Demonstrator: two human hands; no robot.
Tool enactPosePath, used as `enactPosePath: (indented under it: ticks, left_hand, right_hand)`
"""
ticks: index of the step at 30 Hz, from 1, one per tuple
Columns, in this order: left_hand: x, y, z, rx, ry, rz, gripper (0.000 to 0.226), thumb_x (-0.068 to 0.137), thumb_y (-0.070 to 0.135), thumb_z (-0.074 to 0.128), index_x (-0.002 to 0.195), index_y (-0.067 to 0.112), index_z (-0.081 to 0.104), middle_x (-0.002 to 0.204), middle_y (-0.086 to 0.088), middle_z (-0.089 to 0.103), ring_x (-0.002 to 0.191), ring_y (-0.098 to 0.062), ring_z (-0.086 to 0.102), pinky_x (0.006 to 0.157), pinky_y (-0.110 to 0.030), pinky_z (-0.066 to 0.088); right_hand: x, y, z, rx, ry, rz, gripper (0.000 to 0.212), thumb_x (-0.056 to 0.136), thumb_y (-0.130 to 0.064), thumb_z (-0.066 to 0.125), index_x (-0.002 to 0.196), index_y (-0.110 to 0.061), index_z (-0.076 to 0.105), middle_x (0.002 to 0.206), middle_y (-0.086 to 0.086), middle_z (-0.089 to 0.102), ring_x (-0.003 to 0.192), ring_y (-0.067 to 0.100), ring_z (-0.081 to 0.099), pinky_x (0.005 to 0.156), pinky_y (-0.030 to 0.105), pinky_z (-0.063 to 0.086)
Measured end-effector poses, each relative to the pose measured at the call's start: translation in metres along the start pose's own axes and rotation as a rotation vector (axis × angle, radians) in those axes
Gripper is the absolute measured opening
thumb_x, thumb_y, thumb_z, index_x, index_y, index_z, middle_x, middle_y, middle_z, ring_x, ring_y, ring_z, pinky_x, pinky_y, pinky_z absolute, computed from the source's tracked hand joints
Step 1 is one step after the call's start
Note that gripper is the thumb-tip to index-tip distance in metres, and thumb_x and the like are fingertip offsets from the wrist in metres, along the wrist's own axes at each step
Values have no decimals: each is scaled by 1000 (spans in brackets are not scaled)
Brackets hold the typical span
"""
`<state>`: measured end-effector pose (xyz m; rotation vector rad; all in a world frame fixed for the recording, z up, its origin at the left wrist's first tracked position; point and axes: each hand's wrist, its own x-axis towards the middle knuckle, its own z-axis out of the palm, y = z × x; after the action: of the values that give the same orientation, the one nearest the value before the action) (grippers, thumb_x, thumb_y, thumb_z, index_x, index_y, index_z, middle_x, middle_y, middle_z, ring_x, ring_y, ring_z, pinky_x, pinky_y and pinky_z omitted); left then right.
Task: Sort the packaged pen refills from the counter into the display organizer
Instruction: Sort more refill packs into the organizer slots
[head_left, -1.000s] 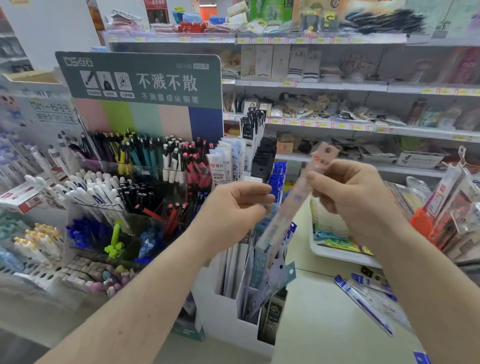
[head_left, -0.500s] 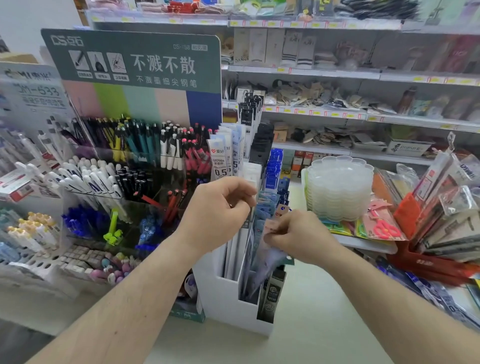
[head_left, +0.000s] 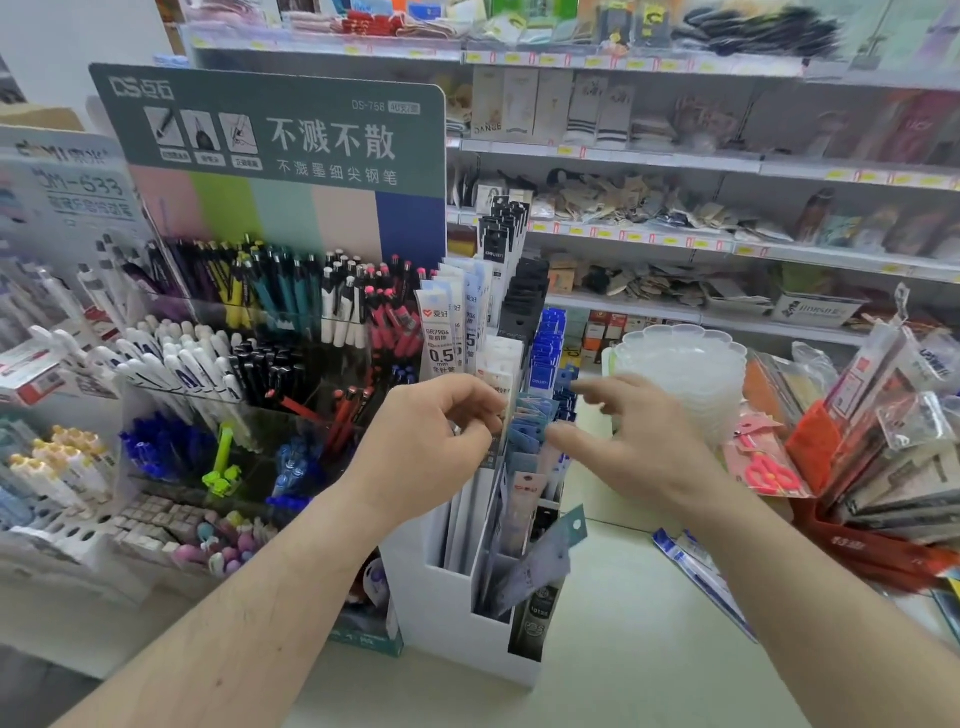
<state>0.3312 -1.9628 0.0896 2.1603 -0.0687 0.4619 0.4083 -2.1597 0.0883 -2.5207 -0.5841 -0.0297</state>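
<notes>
1. My left hand (head_left: 431, 447) is over the white display organizer (head_left: 467, 618); its fingers (head_left: 480, 410) are curled, pinching the tops of the white refill packets standing in the left row.
2. My right hand (head_left: 639, 447) hangs just right of the organizer's top, fingers spread and relaxed, thumb and forefinger apart and holding nothing; the fingertips are near the blue-grey refill packets (head_left: 530, 431) in the middle row.
3. The organizer stands on the pale bench (head_left: 649, 654) in stepped rows. I can make out about four rows of packets, white, blue-grey, black and bright blue; the packets in each are too crowded to count.
4. One grey packet (head_left: 545, 564) leans out tilted from the front right of the organizer.
5. More packaged refills (head_left: 696, 571) lie flat on the bench to my right, well apart from the organizer; their number is unclear, at least two.
6. Left of the organizer is one tiered pen display (head_left: 249, 374) under one green sign (head_left: 270, 130), its pens too many to count.
7. One stack of clear scalloped trays (head_left: 680, 374) sits behind my right hand, one pair of red scissors (head_left: 769, 473) beside it.
8. Behind run shop shelves (head_left: 675, 239), four levels showing, with yellow price tags.
</notes>
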Motion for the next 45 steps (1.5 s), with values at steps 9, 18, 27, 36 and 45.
enactPosePath:
  ticks: [9, 18, 27, 36, 45]
  left_hand:
    - [-1, 2, 4, 27, -3, -8, 31, 84, -1, 61, 87, 29, 70, 75, 13, 71, 76, 0, 64, 65, -9, 46]
    - [-2, 18, 19, 105, 9, 156, 27, 82, 10, 57, 101, 18, 73, 85, 12, 70, 81, -6, 65, 76, -24, 55]
    - [-41, 31, 102, -33, -309, 285, 50, 77, 8, 60, 125, 22, 60, 112, 13, 63, 96, 1, 53, 81, -2, 38]
    - [-71, 32, 163, 35, -530, 224, 47, 86, 9, 59, 132, 22, 56, 124, 10, 60, 108, -4, 51, 86, -14, 35]
    - [-60, 27, 284, 124, -651, -35, 52, 89, 11, 55, 139, 24, 49, 135, 9, 54, 125, -12, 47, 97, -19, 35]
  right_hand:
    - [27, -8, 45, -314, -330, -157, 133, 53, -98, -11, 158, -17, -11, 166, 2, -17, 152, 17, -18, 123, 44, -9]
    - [0, 10, 39, -98, -100, -123, 109, 70, -88, 8, 160, -26, 4, 167, -9, -4, 151, 5, -11, 124, 40, -7]
    - [-97, 83, 59, 148, 206, 186, 66, 72, -45, 47, 129, -13, 63, 133, 1, 61, 129, 19, 50, 109, 42, 39]
    - [-166, 187, 74, 25, 194, 620, 37, 81, -2, 65, 118, -6, 69, 125, 10, 67, 118, 27, 59, 101, 25, 36]
    - [-192, 310, 31, -155, -44, 830, 71, 77, -14, 66, 144, -17, 45, 146, 11, 44, 136, 29, 38, 107, 36, 37]
